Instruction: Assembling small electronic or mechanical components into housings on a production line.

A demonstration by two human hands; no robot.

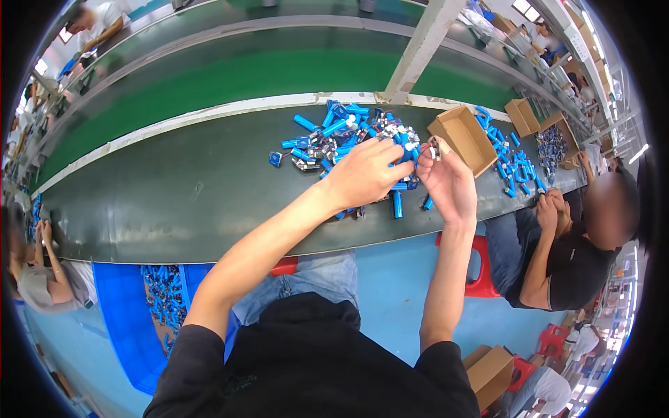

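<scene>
A heap of blue cylinders (338,127) that look like battery cells lies on the dark worktop, mixed with small circuit boards and white connectors. Over its right side is my left hand (369,171), its fingers bent and closed towards the right hand; whatever they grip is hidden. Just beside it, my right hand (449,184) is turned palm up and pinches a small part with a metallic look (435,148), too small to name. A single blue cylinder (398,205) lies in front of the left hand, near the worktop's front edge.
An open cardboard box (465,139) stands right of the heap. Beyond it are more blue cylinders (512,164) by a seated co-worker in black (575,268). A blue bin (129,320) with similar parts is at lower left. A slanted post (421,52) rises behind the worktop.
</scene>
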